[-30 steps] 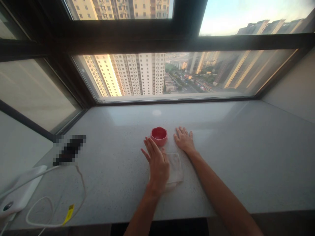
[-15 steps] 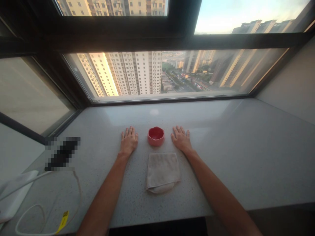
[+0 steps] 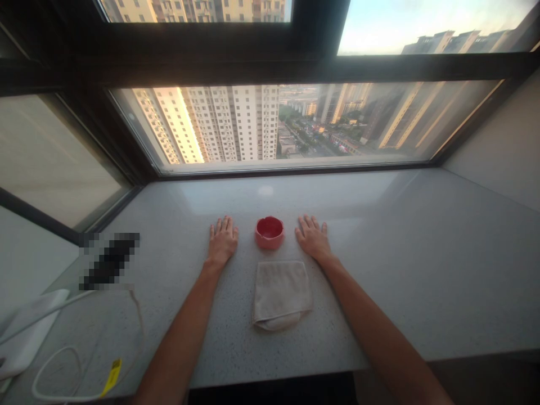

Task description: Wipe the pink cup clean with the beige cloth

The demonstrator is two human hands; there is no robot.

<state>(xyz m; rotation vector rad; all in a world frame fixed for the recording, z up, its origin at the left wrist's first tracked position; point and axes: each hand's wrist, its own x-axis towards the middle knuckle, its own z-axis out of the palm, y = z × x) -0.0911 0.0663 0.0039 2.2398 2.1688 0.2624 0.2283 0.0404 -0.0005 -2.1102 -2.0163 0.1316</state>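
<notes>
Since neither grips anything, the left hand and right hand lie flat and apart on the surface (seemingly a ready pose) either side of a pink ashtray — a folded cloth just nearer.

A single head-worn camera looks forward and down from close above a speckled stone worktop, with the left hand and right hand near mid-frame and a dark-framed window overlooking apartment towers filling the upper frame.
</notes>
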